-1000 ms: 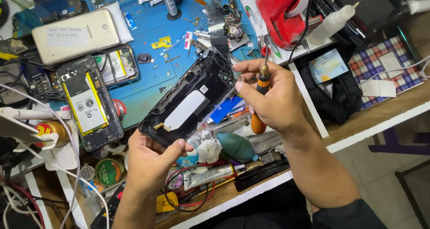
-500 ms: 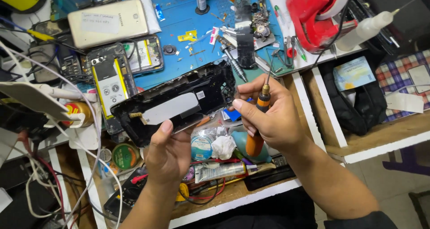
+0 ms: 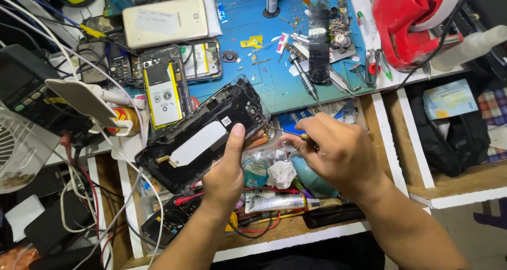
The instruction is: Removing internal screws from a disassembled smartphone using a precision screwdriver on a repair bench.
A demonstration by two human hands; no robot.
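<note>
the phone frame (image 3: 203, 135) has swung flatter and lower over the counter (image 3: 274, 85), the left hand (image 3: 227, 169) pinching its edge by the thumb, while the right hand (image 3: 338, 154), now turned over, pinches the screwdriver (image 3: 288, 133) at its corner.

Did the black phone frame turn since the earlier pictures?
Yes. The black phone frame in the left hand now lies flatter against the blue mat edge.

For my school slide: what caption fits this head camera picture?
Left hand holds a black opened phone frame while right hand points a thin metal screwdriver at it.
</note>
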